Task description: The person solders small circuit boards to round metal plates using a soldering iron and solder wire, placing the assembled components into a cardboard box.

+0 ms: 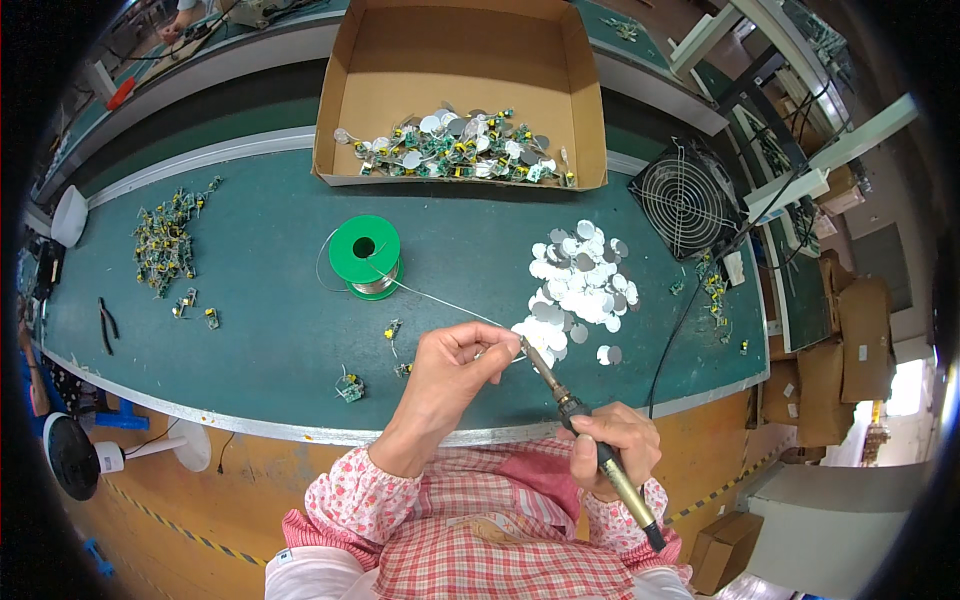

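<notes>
My right hand [622, 446] is wrapped round a soldering iron [622, 484], whose tip slants up and left. My left hand [452, 372] is closed in a pinch on thin solder wire [440, 301], its fingertips right at the iron's tip. The wire runs back to a green spool [345, 247] standing on the bench. Whether a small part is also between my left fingertips, I cannot tell. Just beyond the tip lies a pile of white and grey discs [580, 280]. Small green boards with yellow parts [350, 387] lie left of my left hand.
An open cardboard box [460, 90] at the back holds boards and discs. A heap of small boards [165, 242] and pliers [107, 325] lie at the left. At the right stand a black fan [686, 198] and more boards [714, 292]; a black cable [672, 350] crosses the green bench [250, 330].
</notes>
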Demonstrator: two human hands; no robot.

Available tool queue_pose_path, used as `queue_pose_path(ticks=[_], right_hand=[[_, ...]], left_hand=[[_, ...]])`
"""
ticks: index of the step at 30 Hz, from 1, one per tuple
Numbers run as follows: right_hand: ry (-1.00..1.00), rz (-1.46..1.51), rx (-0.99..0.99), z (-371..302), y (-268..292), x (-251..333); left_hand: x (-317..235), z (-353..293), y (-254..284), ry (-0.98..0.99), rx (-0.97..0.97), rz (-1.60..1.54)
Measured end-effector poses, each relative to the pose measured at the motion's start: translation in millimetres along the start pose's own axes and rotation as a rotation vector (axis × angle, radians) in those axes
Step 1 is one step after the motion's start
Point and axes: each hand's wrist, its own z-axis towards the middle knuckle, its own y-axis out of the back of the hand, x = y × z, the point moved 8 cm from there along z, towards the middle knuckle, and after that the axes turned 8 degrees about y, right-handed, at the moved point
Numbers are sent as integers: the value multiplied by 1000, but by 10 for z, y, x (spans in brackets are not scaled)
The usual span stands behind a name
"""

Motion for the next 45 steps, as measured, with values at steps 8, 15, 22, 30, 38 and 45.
queue_pose_path(ticks=[8, 15, 22, 30, 38, 45], right_hand=[[-2, 81, -125, -189, 54, -26], [-540, 72, -188, -246, -175, -434], [-715, 317, -231, -411, -213, -592], [-642, 333, -166, -362, -175, -629], [-584, 303, -126, -337, -139, -633], [-532, 264, -102, -313, -103, -591]], left_hand=[[52, -10, 15, 26, 21, -34], [119, -76, -74, 44, 31, 21], [159, -124, -243, 79, 256, 334], [175, -39, -220, 74, 249, 387], [112, -38, -254, 10, 236, 533], [77, -62, -291, -53, 224, 588]])
